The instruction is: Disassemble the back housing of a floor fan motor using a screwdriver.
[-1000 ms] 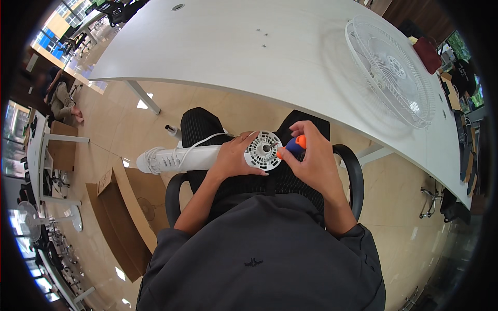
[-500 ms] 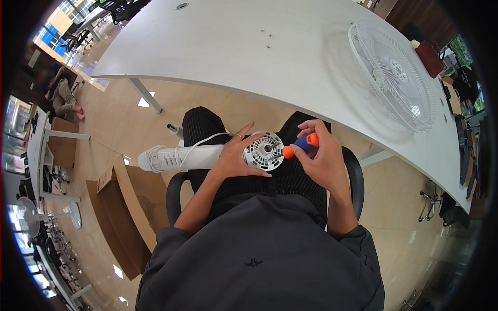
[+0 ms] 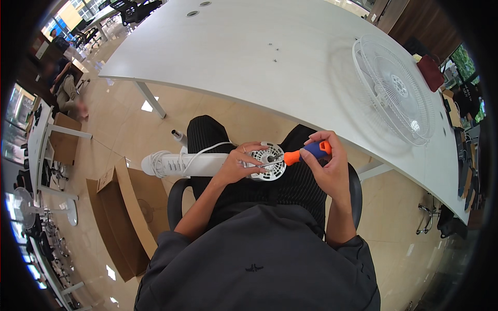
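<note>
A white fan motor housing (image 3: 271, 174) with a slotted round face sits over my lap, joined to a white fan stand (image 3: 205, 165) that lies to its left. My left hand (image 3: 236, 165) is against the housing's left side, its fingers pinched together at the end of the screwdriver shaft. Whatever is between those fingertips is too small to make out. My right hand (image 3: 332, 168) grips the orange and blue handle of a screwdriver (image 3: 311, 151). Its metal shaft slants left across the housing's face toward my left fingertips.
A white table (image 3: 218, 57) stretches ahead, bearing several small metal pieces (image 3: 275, 60) and a white fan grille (image 3: 397, 90). An open cardboard box (image 3: 122, 217) stands on the floor at left. Another assembled fan (image 3: 31, 207) and a seated person (image 3: 65, 85) are farther left.
The screwdriver has turned to lie more sideways across the housing, its shaft now more exposed. My left fingers have left their wide grip around the housing and closed near the shaft's end.
</note>
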`<action>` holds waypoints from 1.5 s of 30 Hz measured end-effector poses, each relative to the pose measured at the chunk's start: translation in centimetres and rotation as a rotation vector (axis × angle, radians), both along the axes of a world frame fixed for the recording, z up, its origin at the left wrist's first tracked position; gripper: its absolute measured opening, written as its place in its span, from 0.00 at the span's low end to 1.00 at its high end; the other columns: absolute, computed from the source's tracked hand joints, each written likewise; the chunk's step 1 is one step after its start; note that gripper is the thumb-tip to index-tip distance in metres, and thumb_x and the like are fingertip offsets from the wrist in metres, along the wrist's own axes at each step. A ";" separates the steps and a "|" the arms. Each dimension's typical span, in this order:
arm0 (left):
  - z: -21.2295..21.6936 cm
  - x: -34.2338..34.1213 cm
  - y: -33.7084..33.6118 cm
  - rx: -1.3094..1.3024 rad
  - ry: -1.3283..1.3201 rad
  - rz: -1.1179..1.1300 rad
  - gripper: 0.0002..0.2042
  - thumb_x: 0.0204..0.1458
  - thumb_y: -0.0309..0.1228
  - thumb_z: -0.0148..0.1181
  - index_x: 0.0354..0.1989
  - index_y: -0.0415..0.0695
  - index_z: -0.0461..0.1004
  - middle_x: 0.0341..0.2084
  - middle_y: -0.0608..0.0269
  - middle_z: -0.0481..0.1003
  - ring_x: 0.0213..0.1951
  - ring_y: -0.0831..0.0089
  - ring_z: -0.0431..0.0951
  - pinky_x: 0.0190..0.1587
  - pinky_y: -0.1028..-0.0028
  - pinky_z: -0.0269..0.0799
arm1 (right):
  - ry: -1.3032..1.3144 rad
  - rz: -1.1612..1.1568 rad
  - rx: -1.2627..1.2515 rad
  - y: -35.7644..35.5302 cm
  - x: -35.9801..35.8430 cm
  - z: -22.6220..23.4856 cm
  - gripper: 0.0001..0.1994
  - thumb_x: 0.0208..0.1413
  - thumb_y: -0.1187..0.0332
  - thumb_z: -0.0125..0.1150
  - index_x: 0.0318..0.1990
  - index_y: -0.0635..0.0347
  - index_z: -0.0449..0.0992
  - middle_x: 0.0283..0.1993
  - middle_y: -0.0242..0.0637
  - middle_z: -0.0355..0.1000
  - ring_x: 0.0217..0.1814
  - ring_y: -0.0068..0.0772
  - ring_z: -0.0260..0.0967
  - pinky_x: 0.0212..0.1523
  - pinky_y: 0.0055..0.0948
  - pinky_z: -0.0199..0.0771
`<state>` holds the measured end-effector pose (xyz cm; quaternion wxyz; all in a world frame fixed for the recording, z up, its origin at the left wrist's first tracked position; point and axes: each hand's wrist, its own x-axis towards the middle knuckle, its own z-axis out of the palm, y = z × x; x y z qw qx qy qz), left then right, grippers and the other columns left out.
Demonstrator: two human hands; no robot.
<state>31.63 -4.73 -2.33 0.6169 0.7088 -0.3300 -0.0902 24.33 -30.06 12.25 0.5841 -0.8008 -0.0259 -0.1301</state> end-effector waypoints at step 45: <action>7.4 27.4 -11.2 0.475 -0.586 0.666 0.12 0.59 0.41 0.65 0.41 0.48 0.87 0.30 0.57 0.78 0.41 0.59 0.77 0.47 0.60 0.73 | 0.299 0.246 -0.442 1.6 2.2 -5.9 0.21 0.59 0.54 0.65 0.48 0.63 0.72 0.29 0.51 0.77 0.34 0.58 0.79 0.42 0.48 0.78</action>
